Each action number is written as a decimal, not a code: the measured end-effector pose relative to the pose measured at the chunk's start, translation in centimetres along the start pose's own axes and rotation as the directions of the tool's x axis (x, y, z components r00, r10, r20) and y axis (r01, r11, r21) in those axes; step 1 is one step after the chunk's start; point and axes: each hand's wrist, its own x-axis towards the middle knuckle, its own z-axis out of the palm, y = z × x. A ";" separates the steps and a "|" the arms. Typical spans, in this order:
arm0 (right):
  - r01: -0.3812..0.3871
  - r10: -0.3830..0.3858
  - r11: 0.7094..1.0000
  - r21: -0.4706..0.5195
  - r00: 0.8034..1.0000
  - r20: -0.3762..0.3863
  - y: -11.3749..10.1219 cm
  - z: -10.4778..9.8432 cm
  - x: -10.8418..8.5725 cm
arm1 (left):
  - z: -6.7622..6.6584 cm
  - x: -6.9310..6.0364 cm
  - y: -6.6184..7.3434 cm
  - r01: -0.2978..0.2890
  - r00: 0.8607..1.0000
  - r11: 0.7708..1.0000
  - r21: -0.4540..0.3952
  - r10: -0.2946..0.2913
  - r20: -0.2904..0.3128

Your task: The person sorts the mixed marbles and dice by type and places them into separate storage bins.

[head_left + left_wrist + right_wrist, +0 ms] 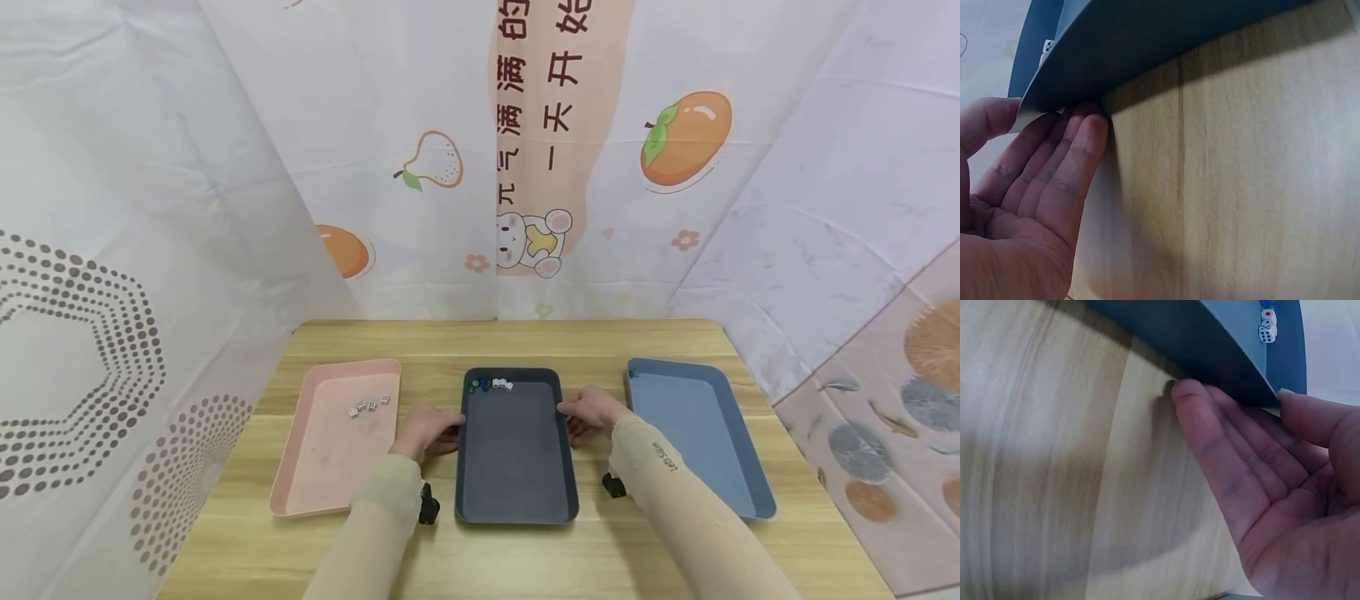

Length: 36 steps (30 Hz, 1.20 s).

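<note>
Between both hands is a dark blue-grey tray [517,467]. My left hand [429,429] grips its left rim, thumb on the edge and fingers against the outer wall, as the left wrist view shows. On the opposite side, my right hand [592,412] holds the right rim the same way, thumb [1310,419] at the edge. Along the tray's far left end lie white dice [502,384], dark blue dice [484,384] and something green [473,385], probably dice too. In the right wrist view, white dice [1267,331] show inside the far wall.
A pink tray [330,475] with several white dice [372,407] stands to the left. At the right is a lighter blue tray [690,433] with small green pieces [635,374] in its far left corner. A printed curtain [450,100] hangs behind the wooden table [517,567].
</note>
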 end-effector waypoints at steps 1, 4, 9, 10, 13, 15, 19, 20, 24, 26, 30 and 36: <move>0.002 -0.002 1.000 -0.014 1.000 -0.005 -0.1 0.0 0.0 | 0.0 0.0 0.0 -0.005 1.000 1.000 -0.003 0.005 0.001; 0.020 -0.021 0.999 -0.039 0.999 -0.036 -0.3 -0.2 0.1 | 0.0 -0.1 -0.1 -0.006 1.000 1.000 -0.020 0.006 -0.004; 0.100 -0.102 0.995 -0.021 0.979 -0.177 -1.0 -0.9 0.2 | 0.0 -0.1 -0.1 -0.005 1.000 0.999 -0.034 0.005 -0.006; 0.121 -0.122 0.992 -0.019 0.972 -0.200 -1.2 -1.0 0.2 | 0.0 -0.2 -0.1 -0.004 1.000 0.999 -0.034 0.004 -0.006; 0.173 -0.175 0.984 -0.027 0.961 -0.214 -1.8 -1.2 0.4 | 0.0 -0.3 -0.1 0.001 1.000 0.999 -0.037 -0.002 -0.002; 0.196 -0.199 0.980 -0.034 0.961 -0.193 -2.2 -1.1 0.4 | -0.1 -0.4 -0.1 0.002 1.000 0.999 -0.037 -0.002 -0.001; 0.215 -0.218 0.976 -0.041 0.967 -0.133 -3.2 -0.5 0.5 | -0.1 -0.4 -0.1 0.004 1.000 0.999 -0.041 -0.004 0.007; 0.220 -0.223 0.975 -0.039 0.967 -0.120 -3.5 -0.3 0.6 | -0.1 -0.4 0.0 0.006 1.000 0.999 -0.041 -0.005 0.011; 0.246 -0.248 0.969 -0.030 0.965 -0.087 -4.5 0.7 1.3 | -0.2 -0.3 0.0 0.010 0.999 0.999 -0.039 -0.009 0.030; 0.264 -0.264 0.964 -0.014 0.962 -0.075 -4.9 1.3 1.8 | -0.3 -0.3 0.0 0.016 0.999 0.999 -0.038 -0.014 0.041; 0.281 -0.276 0.957 0.069 0.959 -0.072 -5.5 2.3 2.8 | -0.3 -0.3 0.0 0.022 0.998 0.999 -0.036 -0.020 0.059; 0.310 -0.296 0.938 0.156 0.949 -0.107 -6.0 3.7 3.9 | -0.3 -0.2 0.0 0.026 0.997 0.999 -0.022 -0.025 0.068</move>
